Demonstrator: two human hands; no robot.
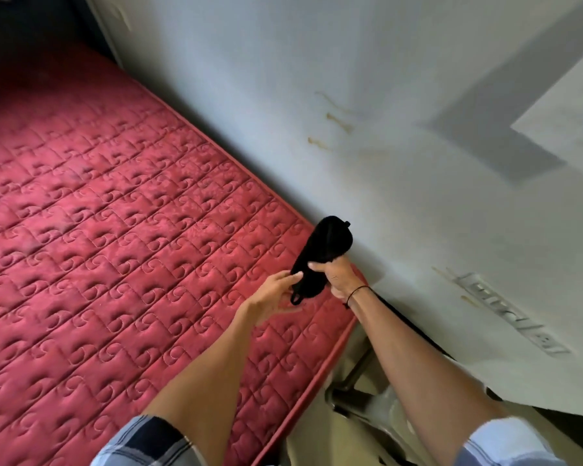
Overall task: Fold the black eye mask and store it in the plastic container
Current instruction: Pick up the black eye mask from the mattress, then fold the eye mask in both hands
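The black eye mask is held up in the air above the corner of the red mattress, close to the wall. My right hand grips it around its middle, so its upper half sticks up and its lower end with the strap loop hangs down. My left hand pinches the lower end of the mask between thumb and fingertips. A thin black band circles my right wrist. No plastic container is in view.
A red quilted mattress fills the left and middle. A pale wall with yellowish stains runs along its right side. Below the mattress corner there is a metal frame and a light floor.
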